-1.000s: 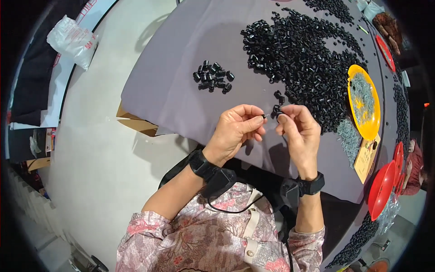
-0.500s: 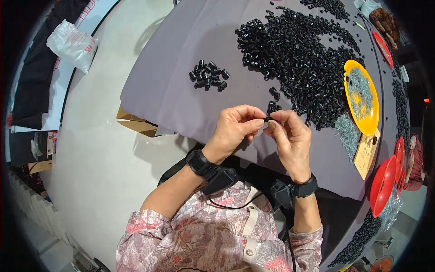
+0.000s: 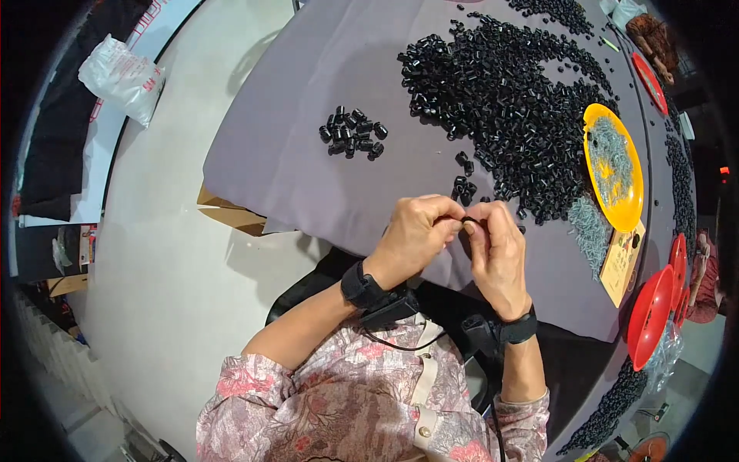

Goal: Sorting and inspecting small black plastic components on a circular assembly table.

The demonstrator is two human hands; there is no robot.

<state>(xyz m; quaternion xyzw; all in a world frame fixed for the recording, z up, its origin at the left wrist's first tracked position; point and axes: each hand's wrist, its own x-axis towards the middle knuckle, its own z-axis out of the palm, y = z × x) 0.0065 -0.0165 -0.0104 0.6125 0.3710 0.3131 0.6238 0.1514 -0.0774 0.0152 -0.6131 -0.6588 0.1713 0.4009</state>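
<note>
Fingers pinch a black piece over bare cloth, near its edge.

A: What's held?
B: One sm. blk. pc., pinched at the fingertips where L hand & R hand meet.
A: Pos. in frame?
B: Abt. mid-height, a bit rt. of ctr.
A: Shape? Tilt?
B: Can't tell, mostly hidden by the hands. Only a dark bit shows, nr. R thumb tip.
A: On the tbl.?
B: No, up in the grip.
</note>
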